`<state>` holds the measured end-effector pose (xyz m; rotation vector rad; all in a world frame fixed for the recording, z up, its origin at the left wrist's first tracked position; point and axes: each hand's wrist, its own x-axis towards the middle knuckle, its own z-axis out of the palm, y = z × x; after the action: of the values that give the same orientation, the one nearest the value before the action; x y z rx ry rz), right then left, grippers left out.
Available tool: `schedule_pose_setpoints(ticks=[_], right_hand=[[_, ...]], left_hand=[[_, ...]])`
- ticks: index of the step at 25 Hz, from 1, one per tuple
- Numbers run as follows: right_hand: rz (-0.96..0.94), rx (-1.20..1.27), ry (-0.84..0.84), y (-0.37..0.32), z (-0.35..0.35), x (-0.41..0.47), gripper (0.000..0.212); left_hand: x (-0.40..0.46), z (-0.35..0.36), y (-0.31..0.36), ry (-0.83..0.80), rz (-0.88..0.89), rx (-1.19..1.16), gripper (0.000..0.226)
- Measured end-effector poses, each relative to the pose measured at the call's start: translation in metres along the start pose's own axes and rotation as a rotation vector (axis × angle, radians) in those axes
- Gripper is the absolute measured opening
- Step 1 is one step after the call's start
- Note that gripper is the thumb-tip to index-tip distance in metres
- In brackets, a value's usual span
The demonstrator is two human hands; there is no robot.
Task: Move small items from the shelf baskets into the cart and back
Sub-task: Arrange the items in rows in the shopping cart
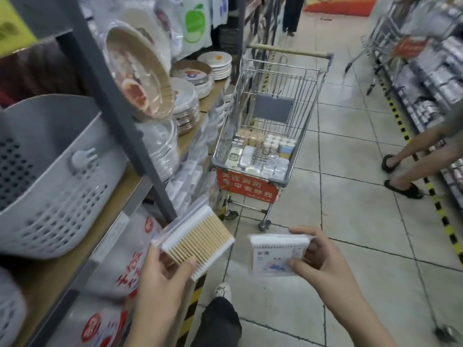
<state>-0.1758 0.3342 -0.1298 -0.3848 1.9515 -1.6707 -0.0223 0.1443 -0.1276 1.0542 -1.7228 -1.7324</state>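
I am noting the left hand (165, 266) pinching a clear pack of wooden cotton swabs (198, 241) between thumb and fingers, its far end projecting beyond the fingertips. The right hand (318, 261), just beside it, is gripping a white labelled swab pack (274, 256) by its edges. Both packs are hanging over the floor tiles. Well ahead of both hands, the cart (263, 136) is standing with small items already lining its bottom. In my judgement, both packs want carrying level over the near rim and lowering into a gap, not tossing. The grey basket (55, 171) is sitting left of the left hand, on the shelf.
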Motion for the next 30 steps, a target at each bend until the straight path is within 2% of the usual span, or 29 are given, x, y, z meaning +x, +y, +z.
schedule_pose_setpoints(ticks=[3,9,14,18,21,24,30], right_hand=[[0.022,-0.003,-0.002,-0.006,-0.003,0.052,0.045],[0.059,0.082,0.115,-0.012,-0.017,0.148,0.028],[0.136,0.136,0.227,-0.007,-0.044,0.206,0.024],[0.180,0.099,0.270,-0.002,-0.077,0.268,0.019],[0.204,0.095,0.280,0.000,-0.099,0.319,0.015],[0.216,0.073,0.264,0.011,-0.111,0.372,0.013],[0.331,0.111,0.239,0.046,-0.096,0.448,0.014]], left_hand=[[0.064,0.020,0.007,-0.012,-0.043,-0.020,0.031],[0.186,0.075,0.029,-0.127,-0.032,0.012,0.009],[0.259,0.124,0.030,-0.181,-0.076,0.028,0.015],[0.309,0.159,0.020,-0.150,-0.113,0.039,0.034],[0.348,0.188,0.020,-0.114,-0.140,0.042,0.017],[0.389,0.217,0.011,-0.150,-0.139,0.114,0.009],[0.453,0.261,-0.030,-0.282,-0.239,0.203,0.014]])
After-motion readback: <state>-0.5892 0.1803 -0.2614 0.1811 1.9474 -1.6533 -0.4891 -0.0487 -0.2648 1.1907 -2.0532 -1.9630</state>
